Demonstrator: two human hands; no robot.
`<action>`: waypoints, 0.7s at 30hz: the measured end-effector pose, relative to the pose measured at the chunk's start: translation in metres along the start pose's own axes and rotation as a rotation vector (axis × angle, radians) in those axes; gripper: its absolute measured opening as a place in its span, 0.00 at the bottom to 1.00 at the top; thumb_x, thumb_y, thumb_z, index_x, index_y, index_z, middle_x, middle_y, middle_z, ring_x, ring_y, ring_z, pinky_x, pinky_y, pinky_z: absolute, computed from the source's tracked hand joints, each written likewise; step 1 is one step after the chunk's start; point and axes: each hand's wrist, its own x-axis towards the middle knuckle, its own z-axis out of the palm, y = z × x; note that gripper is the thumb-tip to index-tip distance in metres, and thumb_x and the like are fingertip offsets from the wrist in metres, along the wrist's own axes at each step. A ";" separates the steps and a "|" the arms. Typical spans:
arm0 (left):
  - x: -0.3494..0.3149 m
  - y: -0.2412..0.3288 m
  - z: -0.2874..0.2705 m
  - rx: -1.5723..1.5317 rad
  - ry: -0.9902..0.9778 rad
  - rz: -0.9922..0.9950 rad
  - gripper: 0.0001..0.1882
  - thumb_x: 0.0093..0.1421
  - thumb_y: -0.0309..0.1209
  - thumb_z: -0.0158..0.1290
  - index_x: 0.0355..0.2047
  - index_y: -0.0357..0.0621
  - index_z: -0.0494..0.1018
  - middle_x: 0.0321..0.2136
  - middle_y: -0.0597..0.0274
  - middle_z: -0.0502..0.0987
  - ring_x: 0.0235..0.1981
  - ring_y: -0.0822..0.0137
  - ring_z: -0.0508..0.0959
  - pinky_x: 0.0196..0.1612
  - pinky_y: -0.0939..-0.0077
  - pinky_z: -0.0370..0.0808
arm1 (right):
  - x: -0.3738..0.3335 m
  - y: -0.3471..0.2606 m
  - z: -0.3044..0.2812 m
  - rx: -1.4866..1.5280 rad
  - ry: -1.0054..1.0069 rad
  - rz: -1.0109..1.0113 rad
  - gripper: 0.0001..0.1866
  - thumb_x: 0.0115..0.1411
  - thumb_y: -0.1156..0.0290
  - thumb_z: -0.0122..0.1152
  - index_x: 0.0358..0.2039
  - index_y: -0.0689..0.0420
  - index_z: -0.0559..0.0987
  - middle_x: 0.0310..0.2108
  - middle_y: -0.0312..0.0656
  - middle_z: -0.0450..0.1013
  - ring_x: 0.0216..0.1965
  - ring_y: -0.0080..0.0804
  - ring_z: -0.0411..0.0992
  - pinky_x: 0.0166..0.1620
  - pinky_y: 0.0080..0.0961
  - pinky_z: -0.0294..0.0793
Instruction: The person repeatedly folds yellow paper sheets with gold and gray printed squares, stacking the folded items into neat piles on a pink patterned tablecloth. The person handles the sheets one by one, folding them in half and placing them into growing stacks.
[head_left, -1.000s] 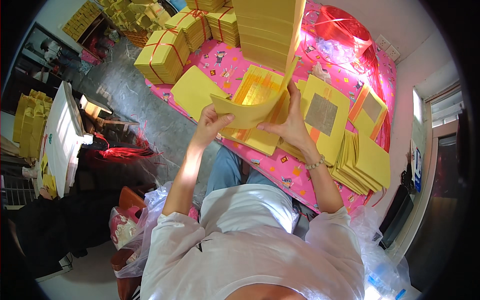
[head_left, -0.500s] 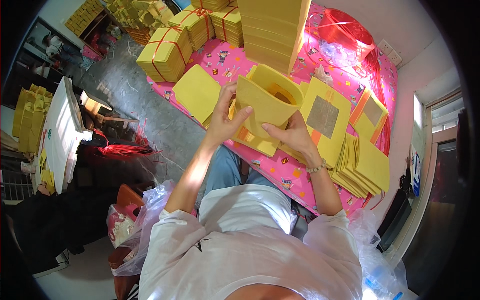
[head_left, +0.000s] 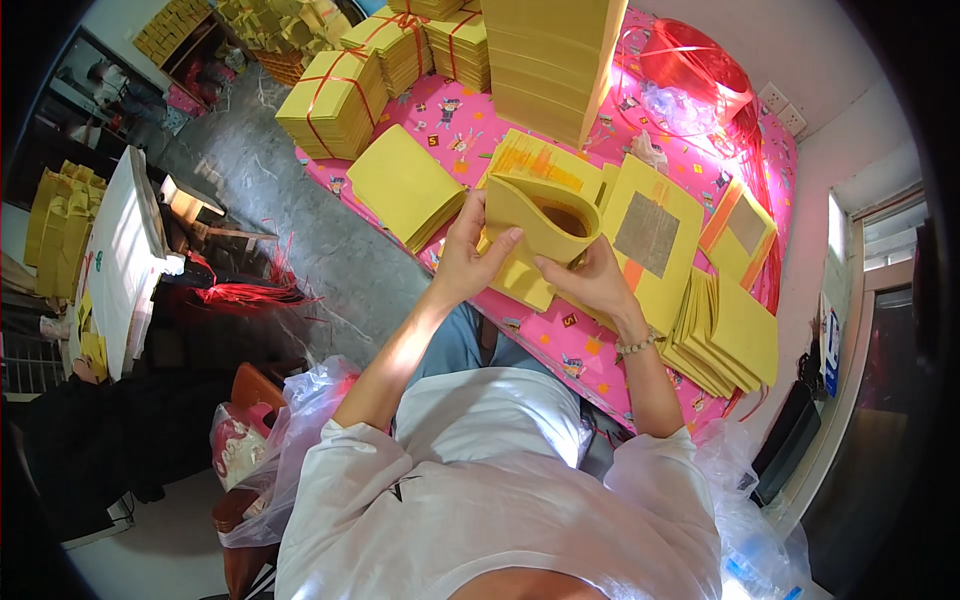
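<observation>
Between my two hands is a piece of yellow paper (head_left: 530,222), bent round like a sleeve, its rounded open top showing a shadowed inside. My left hand (head_left: 470,250) grips its left edge, thumb in front and fingers behind. My right hand (head_left: 598,290) closes on its lower right side, thumb on the near face; the other fingers are partly hidden. Below and behind it lies a yellow paper stack with an orange-printed top (head_left: 545,160). To the left sits a plain yellow stack (head_left: 405,190); to the right, a yellow sheet with a grey-brown square (head_left: 645,232).
A pink patterned cloth (head_left: 445,108) covers the table. Yellow bundles tied with red ribbon (head_left: 330,105) stand at the far left, beside a tall yellow block (head_left: 550,70). Fanned yellow papers (head_left: 715,335) lie at the right. A red ribbon roll (head_left: 695,60) sits at the back right.
The bent paper has come slightly nearer and tipped, so its opening is rounder and more of the orange-printed stack behind shows. Both hands keep their grip and have shifted slightly.
</observation>
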 end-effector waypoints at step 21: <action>0.023 0.028 0.007 -0.473 0.077 -0.655 0.20 0.71 0.38 0.42 0.54 0.35 0.67 0.46 0.61 0.75 0.46 0.72 0.75 0.49 0.78 0.73 | 0.005 0.010 -0.003 0.459 0.220 0.237 0.24 0.61 0.71 0.62 0.54 0.67 0.67 0.49 0.44 0.72 0.47 0.27 0.73 0.49 0.25 0.74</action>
